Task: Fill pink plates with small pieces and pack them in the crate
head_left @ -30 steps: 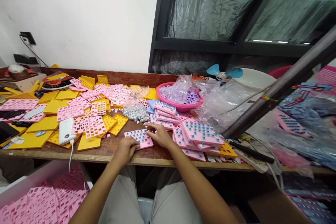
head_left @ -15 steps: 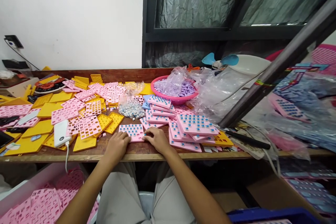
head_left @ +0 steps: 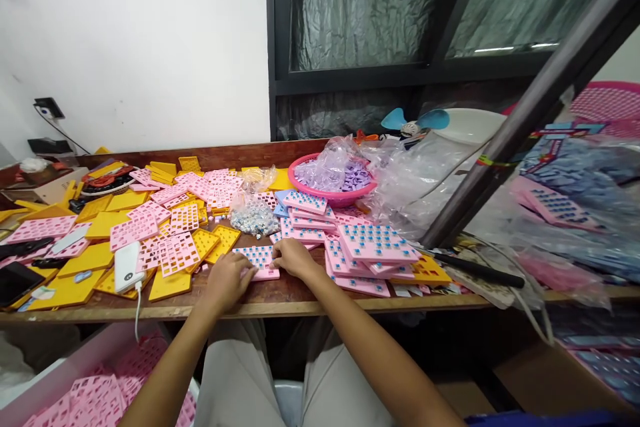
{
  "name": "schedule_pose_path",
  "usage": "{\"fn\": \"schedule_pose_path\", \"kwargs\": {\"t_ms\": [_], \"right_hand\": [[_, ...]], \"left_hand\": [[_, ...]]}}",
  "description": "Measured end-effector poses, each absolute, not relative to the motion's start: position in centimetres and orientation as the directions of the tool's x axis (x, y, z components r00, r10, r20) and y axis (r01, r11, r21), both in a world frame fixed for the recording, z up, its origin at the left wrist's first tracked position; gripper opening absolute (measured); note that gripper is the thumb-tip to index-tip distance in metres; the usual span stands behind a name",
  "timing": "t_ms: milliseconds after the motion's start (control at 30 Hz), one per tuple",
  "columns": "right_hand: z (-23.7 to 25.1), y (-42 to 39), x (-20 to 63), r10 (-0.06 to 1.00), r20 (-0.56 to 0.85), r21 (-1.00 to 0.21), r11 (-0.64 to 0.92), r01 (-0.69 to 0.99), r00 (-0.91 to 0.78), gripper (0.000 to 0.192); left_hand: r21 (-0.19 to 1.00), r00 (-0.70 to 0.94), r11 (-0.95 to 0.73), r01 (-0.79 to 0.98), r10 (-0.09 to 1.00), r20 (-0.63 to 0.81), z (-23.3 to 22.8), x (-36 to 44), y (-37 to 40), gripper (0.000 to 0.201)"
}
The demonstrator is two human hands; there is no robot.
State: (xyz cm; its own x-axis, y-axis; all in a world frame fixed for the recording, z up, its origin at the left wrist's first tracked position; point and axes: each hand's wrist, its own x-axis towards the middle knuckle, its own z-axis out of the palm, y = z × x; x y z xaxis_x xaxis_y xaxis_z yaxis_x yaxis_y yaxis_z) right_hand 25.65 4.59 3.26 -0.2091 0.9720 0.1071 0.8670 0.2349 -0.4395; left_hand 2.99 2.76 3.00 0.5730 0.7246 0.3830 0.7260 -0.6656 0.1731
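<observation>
A pink keyboard plate point(head_left: 264, 273) with rows of small blue-topped key switches lies flat near the front edge of the table. At its left front, my left hand point(head_left: 229, 280) grips it with curled fingers. My right hand point(head_left: 295, 258) is over the plate's right end, fingertips pressed together and pointing down. Whether a small part sits between those fingertips is hidden. Just behind the plate is a clear bag point(head_left: 254, 217) of small blue and white switches. To the right stands a stack of similar pink plates point(head_left: 377, 243) fitted with blue switches.
Bare pink plates point(head_left: 179, 253) and yellow plates point(head_left: 170, 285) cover the left side, beside a white power bank point(head_left: 128, 267) with a cable. Behind is a pink basket point(head_left: 340, 199) of purple pieces. A slanted metal pole point(head_left: 480, 167) rises at right among plastic bags.
My right hand has moved inward from the plate's right edge onto its upper right part. My left hand has shifted along its left front. The camera view has also shifted slightly.
</observation>
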Motion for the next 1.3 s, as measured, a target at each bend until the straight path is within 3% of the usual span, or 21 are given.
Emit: {"fn": "schedule_pose_path", "kwargs": {"t_ms": [100,267,433,667,867,1000,1100,1300], "right_hand": [[3.5,4.4,25.6,0.974,0.110,-0.414,0.228,0.881,-0.200,0.020],[3.3,2.6,25.8,0.947,0.157,-0.321,0.316,0.893,-0.279,0.012],[2.5,1.2,26.2,0.925,0.216,-0.333,0.371,0.867,-0.313,0.018],[2.2,1.5,26.1,0.926,0.243,-0.334,0.359,0.872,-0.288,0.019],[2.8,0.4,25.1,0.925,0.154,-0.103,0.364,0.926,-0.346,0.026],[2.5,-1.0,24.5,0.885,0.195,-0.019,0.434,0.901,-0.423,0.029],[2.4,-1.2,24.8,0.875,0.225,-0.046,0.448,0.893,-0.427,0.030],[4.5,2.7,26.2,0.898,0.297,-0.297,0.411,0.862,-0.325,0.037]], "left_hand": [[0.271,0.474,-0.597,0.755,0.782,0.404,4.1,3.8,7.8,0.022],[0.278,0.610,-0.644,0.713,0.765,0.207,4.0,6.8,14.1,0.018],[0.284,0.598,-0.622,0.730,0.782,0.176,2.7,8.3,15.3,0.017],[0.356,0.528,-0.565,0.744,0.824,0.203,3.1,7.6,14.1,0.020],[0.543,0.567,-0.665,0.513,0.738,0.366,3.6,5.8,9.5,0.021],[0.533,0.565,-0.725,0.436,0.681,0.465,3.1,5.4,6.3,0.022],[0.454,0.564,-0.729,0.513,0.684,0.461,2.3,5.6,5.0,0.027],[0.351,0.566,-0.733,0.582,0.675,0.473,0.4,6.5,4.5,0.020]]}}
